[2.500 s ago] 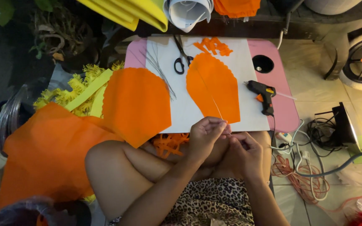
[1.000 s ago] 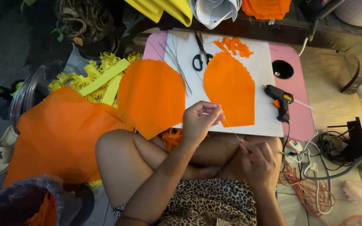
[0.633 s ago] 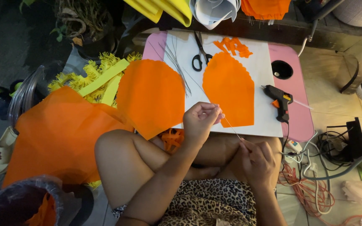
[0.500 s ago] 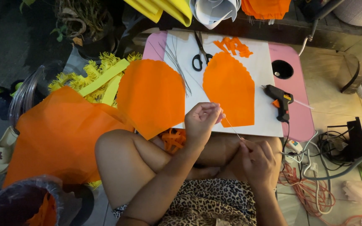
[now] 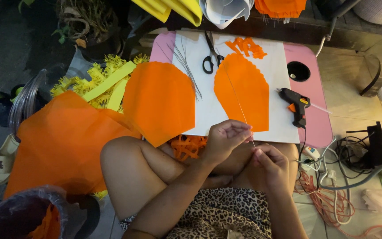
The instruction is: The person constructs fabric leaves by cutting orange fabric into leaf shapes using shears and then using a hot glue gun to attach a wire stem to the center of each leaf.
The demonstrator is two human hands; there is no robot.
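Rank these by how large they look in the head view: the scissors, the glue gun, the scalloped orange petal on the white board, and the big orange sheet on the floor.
1. Big orange sheet
2. Scalloped orange petal
3. Scissors and glue gun: look alike in size, so unranked.

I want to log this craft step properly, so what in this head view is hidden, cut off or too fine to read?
- Thin wire: too fine to trace; its near end vanishes between the left hand and right hand.
- Orange strips: mostly hidden under the white board.
- Yellow sheets: cut off by the top edge.
- Bin: blurred, cut off at the bottom-left corner.
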